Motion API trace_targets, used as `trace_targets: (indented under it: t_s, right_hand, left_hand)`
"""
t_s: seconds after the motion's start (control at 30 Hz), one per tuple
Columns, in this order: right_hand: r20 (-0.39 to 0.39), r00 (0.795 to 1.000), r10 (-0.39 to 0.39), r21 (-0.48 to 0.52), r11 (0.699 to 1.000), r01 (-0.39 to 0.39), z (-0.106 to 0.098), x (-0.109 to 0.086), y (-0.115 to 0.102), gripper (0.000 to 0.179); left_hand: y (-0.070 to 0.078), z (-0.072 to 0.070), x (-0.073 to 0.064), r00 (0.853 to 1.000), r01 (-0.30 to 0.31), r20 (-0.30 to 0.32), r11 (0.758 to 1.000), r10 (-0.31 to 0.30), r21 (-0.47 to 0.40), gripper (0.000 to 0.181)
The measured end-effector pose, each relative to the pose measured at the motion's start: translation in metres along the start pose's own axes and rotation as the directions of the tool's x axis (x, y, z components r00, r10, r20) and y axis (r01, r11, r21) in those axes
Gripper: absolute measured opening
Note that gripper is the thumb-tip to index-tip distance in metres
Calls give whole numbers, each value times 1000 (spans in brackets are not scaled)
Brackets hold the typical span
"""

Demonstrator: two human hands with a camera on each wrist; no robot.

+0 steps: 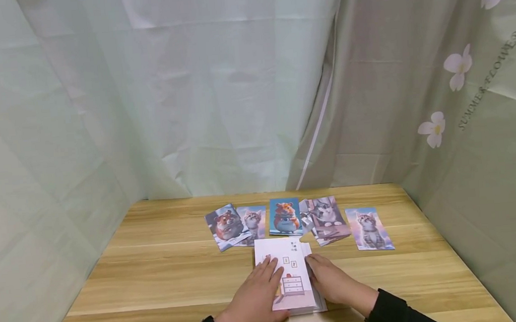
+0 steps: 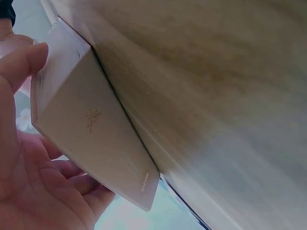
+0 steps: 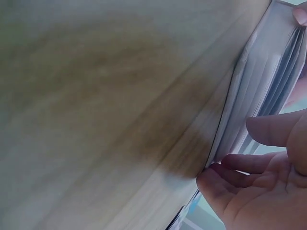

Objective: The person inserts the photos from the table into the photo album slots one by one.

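A thick white photo album (image 1: 291, 249) lies on the wooden table in the head view, its cover printed with a small dresser and picture frames. My left hand (image 1: 261, 292) rests flat over the cover's left part, fingers stretched out. In the left wrist view, the thumb touches the near edge and the plain spine side faces the camera. At the right side, my right hand (image 1: 333, 279) holds the album's edge with bent fingers. The right wrist view shows its thumb (image 3: 268, 129) against the layered page edges (image 3: 254, 81), with fingertips low by the cover's edge.
Behind the album lie several picture cards: a hamster card (image 1: 228, 227) overlapping a kitten card (image 1: 254, 222), an orange hamster card (image 1: 285, 217), a small pile with a grey cat (image 1: 328, 216), and a kitten card (image 1: 370, 229) at the right. Pale curtains (image 1: 216, 93) surround the table (image 1: 166, 269).
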State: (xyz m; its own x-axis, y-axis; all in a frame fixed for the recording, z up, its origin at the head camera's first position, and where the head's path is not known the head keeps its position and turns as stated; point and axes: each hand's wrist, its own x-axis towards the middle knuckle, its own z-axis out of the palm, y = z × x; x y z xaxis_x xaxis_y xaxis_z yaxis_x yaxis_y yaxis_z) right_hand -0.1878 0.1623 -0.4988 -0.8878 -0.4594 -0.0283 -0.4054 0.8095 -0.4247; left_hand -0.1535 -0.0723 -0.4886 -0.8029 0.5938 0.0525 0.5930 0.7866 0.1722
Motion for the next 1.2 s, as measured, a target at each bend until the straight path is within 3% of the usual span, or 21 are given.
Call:
trace_targets:
  t_s: [0.53,0.83,1.03,1.2]
  right_hand:
    - [10,999,-38,-97,995,38,0,2,-1,46]
    - [-5,996,-86,-148,985,84,-1,-1,-2,45]
    - [-16,995,-101,-180,979,97,0,-1,-2,45]
    - [-24,995,-101,-181,979,95,0,-1,-3,45]
  left_hand:
    - [-1,-1,-1,999,-12,-41,1000,12,-6,86]
    - [3,-2,1,991,-45,-125,999,45,-2,84]
    - [6,-6,3,986,-45,-166,997,34,-59,86]
    - [8,-11,4,982,-33,-186,986,1,-164,86]
